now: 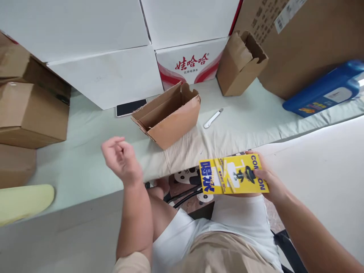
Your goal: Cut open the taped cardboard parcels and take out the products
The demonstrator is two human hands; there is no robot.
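Closest to me on the feed, the beige shirt fills the bottom, white shorts just beyond it. And there's the yellow package, held over the lap right at the front edge of the table! My right hand grips it by its right end, thumb across the printed face. My left hand hangs above that same front edge, fingers curled and blurred; nothing shows in it, and I can't tell whether it's fully clenched.

Just in from the front edge, an open cardboard box stands on the cloth, a white cutter lying beside it to the right. Behind, a phone lies near the back edge, by the white cartons. Further right along that edge, a taller box, also open, stands before a carton with red lettering. Out at the right end, I've got a blue jug; at the left end, brown boxes; and at the front left corner, something pale yellow.
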